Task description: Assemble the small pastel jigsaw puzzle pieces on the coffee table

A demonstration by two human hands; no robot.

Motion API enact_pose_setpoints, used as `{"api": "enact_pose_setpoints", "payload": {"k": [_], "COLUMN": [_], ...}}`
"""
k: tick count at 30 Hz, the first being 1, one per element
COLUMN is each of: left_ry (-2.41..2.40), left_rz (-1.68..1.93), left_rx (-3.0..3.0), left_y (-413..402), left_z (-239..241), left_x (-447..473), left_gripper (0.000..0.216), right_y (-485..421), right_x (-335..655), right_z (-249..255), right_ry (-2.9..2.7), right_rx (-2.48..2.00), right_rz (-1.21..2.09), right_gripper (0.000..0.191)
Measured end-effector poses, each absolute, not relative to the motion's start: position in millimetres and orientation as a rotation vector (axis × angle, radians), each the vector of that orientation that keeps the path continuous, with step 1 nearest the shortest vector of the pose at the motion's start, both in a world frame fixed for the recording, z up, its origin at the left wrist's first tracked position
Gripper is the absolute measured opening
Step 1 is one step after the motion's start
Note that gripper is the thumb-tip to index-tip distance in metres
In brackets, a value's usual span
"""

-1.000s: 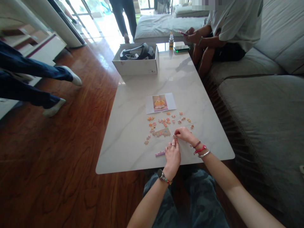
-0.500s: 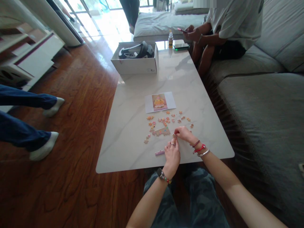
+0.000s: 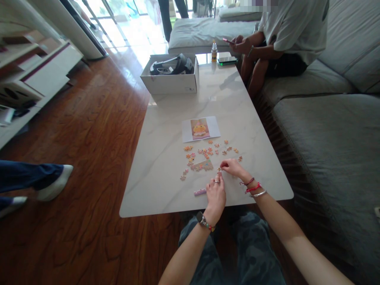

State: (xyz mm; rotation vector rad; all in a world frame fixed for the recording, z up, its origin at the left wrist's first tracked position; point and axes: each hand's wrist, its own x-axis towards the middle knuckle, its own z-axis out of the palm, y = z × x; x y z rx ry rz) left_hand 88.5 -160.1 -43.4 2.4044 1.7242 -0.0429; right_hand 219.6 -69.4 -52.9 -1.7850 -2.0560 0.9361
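My left hand [image 3: 216, 192] lies on the white table with its fingers stretched forward, the fingertips against a small jigsaw piece [image 3: 219, 170]. My right hand [image 3: 233, 168] pinches at that piece from the right, with thumb and forefinger together. A purple joined puzzle strip [image 3: 200, 192] sticks out to the left of my left hand; whether it continues under the palm is hidden. Further left and up lies a joined puzzle section [image 3: 202, 165]. Loose puzzle pieces [image 3: 208, 152] are scattered beyond it, below a printed picture [image 3: 200, 128] of a yellow figure.
At the table's far end stand a white box [image 3: 169, 84] holding a black-and-grey device, a small bottle [image 3: 214, 52] and a dark flat device [image 3: 227, 59]. A person [image 3: 292, 33] with a phone sits on the grey sofa [image 3: 329, 130]. Someone's legs [image 3: 32, 174] are at left.
My right hand has shifted slightly right, uncovering the small piece at my left fingertips. My left hand has barely moved. The legs at the left have stepped along the floor.
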Motion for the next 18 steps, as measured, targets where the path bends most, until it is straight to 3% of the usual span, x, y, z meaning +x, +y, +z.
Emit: {"api": "enact_pose_setpoints", "payload": {"k": [18], "left_ry": [1.741], "left_rz": [-0.094], "left_rx": [2.352], "left_y": [-165.8], "left_z": [-43.3], "left_x": [93.0], "left_gripper": [0.055], "right_y": [-82.9], "right_x": [224.9], "right_z": [-49.4], "right_ry": [-2.012], "right_rx": [-1.718], "right_rz": [0.974], "right_gripper": [0.013]}}
